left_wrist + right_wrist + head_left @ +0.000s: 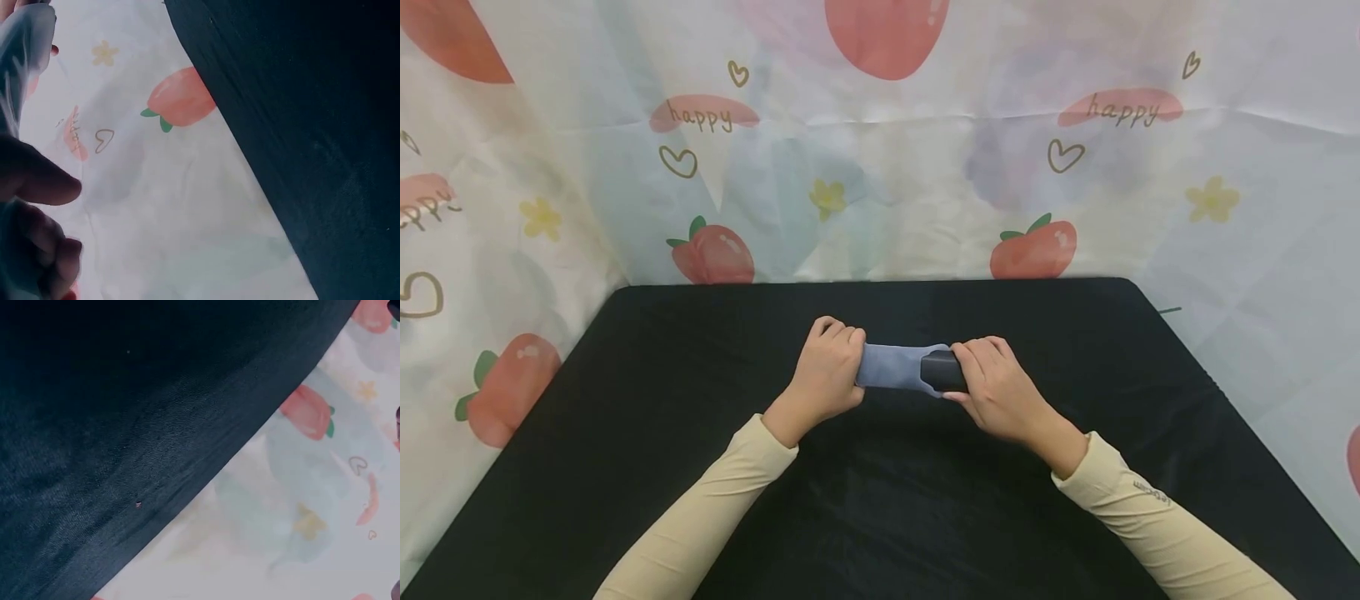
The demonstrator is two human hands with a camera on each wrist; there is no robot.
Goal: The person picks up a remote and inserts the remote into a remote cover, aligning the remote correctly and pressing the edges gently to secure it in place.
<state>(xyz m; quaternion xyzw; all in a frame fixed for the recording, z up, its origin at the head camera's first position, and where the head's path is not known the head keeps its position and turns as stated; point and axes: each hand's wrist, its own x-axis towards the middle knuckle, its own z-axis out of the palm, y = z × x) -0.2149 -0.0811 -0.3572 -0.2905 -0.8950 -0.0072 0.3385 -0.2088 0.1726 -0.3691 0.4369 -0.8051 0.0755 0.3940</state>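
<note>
In the head view a soft, blue-grey pouch-like piece (891, 367) is stretched level between two hands above the black table. My left hand (826, 367) grips its left end with curled fingers. A smooth black block-shaped object (942, 372) shows at the pouch's right end, partly framed by its edge. My right hand (1002, 385) holds that end, fingers over the top and thumb below. The left wrist view catches the left thumb and fingers (40, 181) beside the bluish piece (28, 44). Only slivers of fingers (396, 591) appear at the right wrist view's edge.
The black-covered table (880, 517) spreads beneath both arms. Behind it and along both sides hangs a pale cloth (895, 192) printed with fruit, hearts, flowers and the word "happy". Cream sleeves (700, 517) cover both forearms.
</note>
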